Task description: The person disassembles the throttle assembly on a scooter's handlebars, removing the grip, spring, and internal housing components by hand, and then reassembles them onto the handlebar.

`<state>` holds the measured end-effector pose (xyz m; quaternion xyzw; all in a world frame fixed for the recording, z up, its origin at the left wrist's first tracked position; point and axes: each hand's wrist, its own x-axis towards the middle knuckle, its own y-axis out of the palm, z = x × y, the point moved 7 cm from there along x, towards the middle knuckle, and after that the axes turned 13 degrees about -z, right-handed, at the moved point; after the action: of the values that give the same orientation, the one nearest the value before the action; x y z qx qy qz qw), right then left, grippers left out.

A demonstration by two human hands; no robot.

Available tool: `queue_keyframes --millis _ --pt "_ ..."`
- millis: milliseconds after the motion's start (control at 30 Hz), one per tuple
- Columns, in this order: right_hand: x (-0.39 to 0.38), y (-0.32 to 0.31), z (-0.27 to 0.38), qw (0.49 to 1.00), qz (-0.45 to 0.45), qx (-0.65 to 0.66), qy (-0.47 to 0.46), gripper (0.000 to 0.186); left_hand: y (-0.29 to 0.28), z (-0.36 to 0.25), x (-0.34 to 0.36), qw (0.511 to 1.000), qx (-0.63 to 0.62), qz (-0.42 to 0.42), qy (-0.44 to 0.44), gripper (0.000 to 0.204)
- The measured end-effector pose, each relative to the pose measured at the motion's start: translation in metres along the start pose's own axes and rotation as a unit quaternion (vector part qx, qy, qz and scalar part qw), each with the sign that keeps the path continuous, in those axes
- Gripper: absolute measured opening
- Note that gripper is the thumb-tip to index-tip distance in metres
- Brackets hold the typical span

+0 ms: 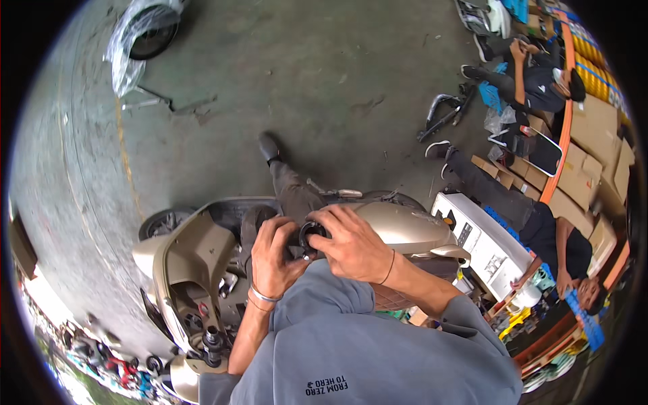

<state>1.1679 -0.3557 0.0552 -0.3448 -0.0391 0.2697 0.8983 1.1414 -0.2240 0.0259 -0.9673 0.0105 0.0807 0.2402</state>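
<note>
Your curled right hand point(354, 244) grips the black ring point(304, 233) just right of your half-curled left hand point(271, 260), whose hold is unclear.

Ring-shaped part point(304, 234), centre: smooth, slight gloss. Bracelet point(262, 295), 7 o'clock: shiny metal. Shirt point(364, 344), 6: matt cloth. Scooter panel point(405, 226), near 4: glossy, plastic-looking. Floor point(270, 101), 12: matt, scuffed. Wrap point(125, 74), 10: crinkled clear plastic. Boxes point(594, 125), between 2 and 3: matt cardboard.
</note>
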Motion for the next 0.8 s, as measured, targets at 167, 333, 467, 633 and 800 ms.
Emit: queue_keyframes --millis 167,333,467,633,800 --pt "-0.013 -0.022 0.005 0.972 -0.14 0.131 0.137 0.036 -0.007 -0.028 0.014 0.999 0.01 -0.007 0.048 0.055" --pt "-0.012 -0.037 0.007 0.941 -0.184 0.209 0.191 0.043 -0.017 -0.063 0.038 0.992 0.032 -0.036 0.119 0.053" --pt "0.009 -0.058 0.021 0.944 -0.206 0.195 0.171 0.047 -0.029 -0.083 0.068 0.982 0.019 -0.076 0.171 0.051" --pt "0.028 -0.093 0.021 0.967 -0.172 0.105 0.157 0.039 -0.029 -0.115 0.103 0.974 0.018 0.061 0.216 0.053" --pt "0.039 -0.108 0.011 0.98 -0.187 0.009 0.069 0.032 -0.013 -0.109 0.145 0.959 -0.036 0.206 0.192 0.051"
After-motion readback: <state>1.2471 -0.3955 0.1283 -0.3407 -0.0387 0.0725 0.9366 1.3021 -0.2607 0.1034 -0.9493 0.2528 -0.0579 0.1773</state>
